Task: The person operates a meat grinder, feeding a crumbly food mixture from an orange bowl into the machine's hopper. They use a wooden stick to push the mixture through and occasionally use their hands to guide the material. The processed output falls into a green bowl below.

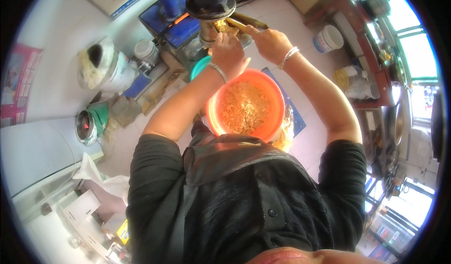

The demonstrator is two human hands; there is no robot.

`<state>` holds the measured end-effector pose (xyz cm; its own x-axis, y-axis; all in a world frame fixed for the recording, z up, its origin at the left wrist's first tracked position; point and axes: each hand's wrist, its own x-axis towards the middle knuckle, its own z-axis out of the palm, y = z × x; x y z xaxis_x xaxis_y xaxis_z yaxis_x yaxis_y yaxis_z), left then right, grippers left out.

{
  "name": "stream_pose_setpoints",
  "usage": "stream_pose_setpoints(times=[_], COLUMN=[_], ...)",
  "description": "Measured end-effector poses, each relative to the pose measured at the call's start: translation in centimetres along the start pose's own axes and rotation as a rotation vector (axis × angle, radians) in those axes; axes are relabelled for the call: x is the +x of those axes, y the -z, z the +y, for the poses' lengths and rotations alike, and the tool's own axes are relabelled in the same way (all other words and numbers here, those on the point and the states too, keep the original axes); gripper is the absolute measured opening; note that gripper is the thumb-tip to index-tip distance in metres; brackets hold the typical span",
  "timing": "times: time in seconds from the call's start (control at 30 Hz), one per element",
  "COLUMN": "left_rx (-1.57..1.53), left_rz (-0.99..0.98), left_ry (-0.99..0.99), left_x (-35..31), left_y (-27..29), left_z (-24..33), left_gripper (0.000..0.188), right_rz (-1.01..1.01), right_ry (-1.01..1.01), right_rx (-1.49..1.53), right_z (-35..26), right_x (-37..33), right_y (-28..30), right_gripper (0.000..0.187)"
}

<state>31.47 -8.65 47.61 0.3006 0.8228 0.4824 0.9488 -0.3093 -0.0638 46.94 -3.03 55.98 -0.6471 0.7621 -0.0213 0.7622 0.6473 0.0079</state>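
Note:
At the top centre, a blue press-like machine (210, 0) with a dark round flange stands over a metal cylinder (206, 34). Yellowish clumps (223, 27) show just beneath the flange. My left hand (229, 53) reaches to these clumps, its thumb spread away and its fingertips partly hidden against them. In my right hand (273, 45) is a slim yellowish-brown stick (238, 25), gripped at its near end, its far end pointing into the gap under the flange. Below my hands, an orange basin (211, 108) holds yellowish crumbs (246, 105).
A teal basin (199, 67) sits partly behind my left forearm. To the left are a large white bucket (120, 73) and a green-wrapped round container (97, 117). On the right, a white bucket (329, 39) stands beside a dark red cabinet (377, 71).

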Motion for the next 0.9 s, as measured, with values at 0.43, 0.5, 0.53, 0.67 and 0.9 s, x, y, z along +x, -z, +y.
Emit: stream_pose_setpoints(times=[0.43,0.5,0.53,0.67,0.9], left_rx=[-0.217,-0.142,-0.158,-0.176,-0.099], left_rz=[0.06,0.05,0.029,-0.004,0.099], left_ry=[0.045,0.04,0.047,0.037,0.003], left_x=[1.2,0.0,0.0,0.6,0.8], left_y=[-0.8,-1.4,-0.7,-0.6,-0.6], left_z=[-3.2,-3.7,-3.5,-3.5,-3.2], left_gripper=[0.069,0.076,0.078,0.077,0.07], right_rz=[-0.014,-0.071,-0.034,-0.044,-0.012], right_ry=[-0.025,-0.056,-0.018,-0.024,-0.011], right_rx=[0.125,0.058,0.055,0.013,0.025], right_z=[2.3,0.8,0.7,0.3,0.3], right_x=[-6.9,-6.4,-6.2,-5.4,-4.3], right_y=[2.1,2.1,1.7,1.0,0.1], right_gripper=[0.042,0.046,0.05,0.052,0.054])
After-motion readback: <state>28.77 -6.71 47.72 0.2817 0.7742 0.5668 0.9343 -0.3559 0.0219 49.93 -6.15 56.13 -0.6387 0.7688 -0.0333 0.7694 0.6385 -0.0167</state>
